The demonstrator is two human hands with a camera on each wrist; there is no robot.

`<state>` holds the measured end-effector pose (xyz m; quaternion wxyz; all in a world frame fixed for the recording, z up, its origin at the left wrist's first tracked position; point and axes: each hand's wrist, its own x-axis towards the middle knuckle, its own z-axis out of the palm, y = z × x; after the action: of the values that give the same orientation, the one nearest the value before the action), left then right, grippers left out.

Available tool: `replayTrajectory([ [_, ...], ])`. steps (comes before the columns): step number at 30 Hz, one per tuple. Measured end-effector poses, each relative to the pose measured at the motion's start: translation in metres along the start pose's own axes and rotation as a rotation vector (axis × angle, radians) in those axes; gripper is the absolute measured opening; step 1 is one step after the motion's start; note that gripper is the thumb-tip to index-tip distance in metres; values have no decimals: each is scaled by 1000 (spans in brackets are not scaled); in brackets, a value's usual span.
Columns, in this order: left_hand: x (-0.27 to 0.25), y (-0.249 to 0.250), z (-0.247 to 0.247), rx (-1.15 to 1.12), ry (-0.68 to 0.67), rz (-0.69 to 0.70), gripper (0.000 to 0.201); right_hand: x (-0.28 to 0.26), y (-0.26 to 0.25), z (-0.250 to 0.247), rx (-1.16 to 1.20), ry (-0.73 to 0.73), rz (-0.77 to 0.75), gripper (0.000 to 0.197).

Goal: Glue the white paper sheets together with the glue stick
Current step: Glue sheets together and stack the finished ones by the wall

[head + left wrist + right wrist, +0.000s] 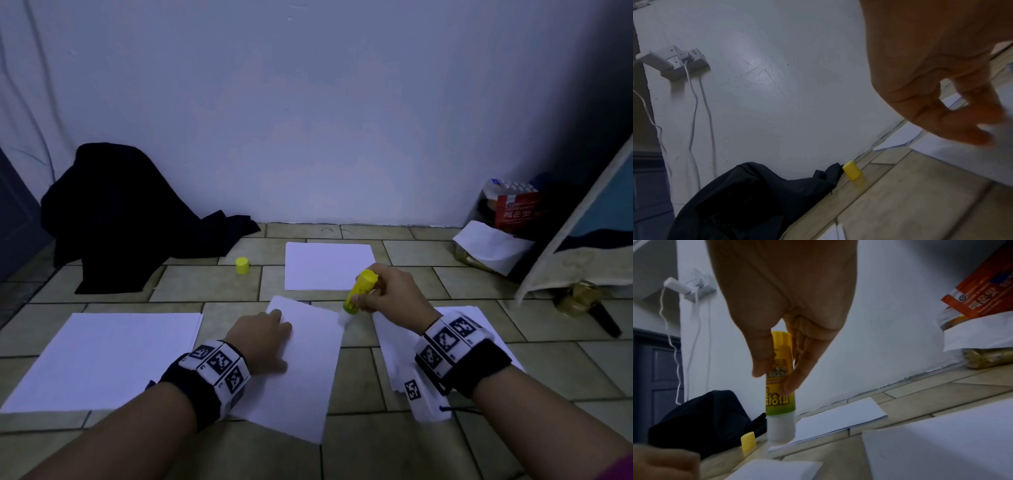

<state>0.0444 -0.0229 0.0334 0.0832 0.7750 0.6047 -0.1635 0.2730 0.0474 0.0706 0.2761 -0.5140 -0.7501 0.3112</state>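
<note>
**A:** Glue stick point(360, 292) in the head view: where is it?

**B:** I see it in the right hand point(390, 291), pinched between thumb and fingers, uncapped end down. Its white tip sits at the far right corner of the sheet point(301, 370) in front of me. The left hand point(263, 339) lies flat on that sheet, fingers spread and relaxed, pressing the near left part.

**A:** Other paper?

**B:** A stack point(109, 356) on the floor point(411, 455) to my left, a sheet point(329, 265) further off by the wall, and more sheets point(397, 359) under my right wrist. The yellow cap point(242, 265) stands upright, well apart from the stick, near a dark cloth point(116, 219).

**A:** Left wrist view?

**B:** Left hand point(941, 81) fills the upper right, fingertips point(980, 138) touching white paper point(962, 162); it holds nothing. The cap point(852, 170) is just beside the cloth point(756, 199). A charger point(655, 61) hangs from a wall socket.

**A:** Right wrist view?

**B:** Right hand point(785, 321) grips the stick point(780, 386) by its label, upright, white tip down on a sheet corner point(777, 467). The cap point(748, 441) stands behind it, left. A red packet point(980, 293) leans at the far right.
</note>
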Motion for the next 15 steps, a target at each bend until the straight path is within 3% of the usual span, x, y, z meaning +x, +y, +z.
replayTrajectory([
  [6,-1,2,11,-139,64,44,61,24,-6,24,-22,-15,38,20],
  [15,2,6,9,-153,20,-29,66,56,-22,70,-99,-64,43,34],
])
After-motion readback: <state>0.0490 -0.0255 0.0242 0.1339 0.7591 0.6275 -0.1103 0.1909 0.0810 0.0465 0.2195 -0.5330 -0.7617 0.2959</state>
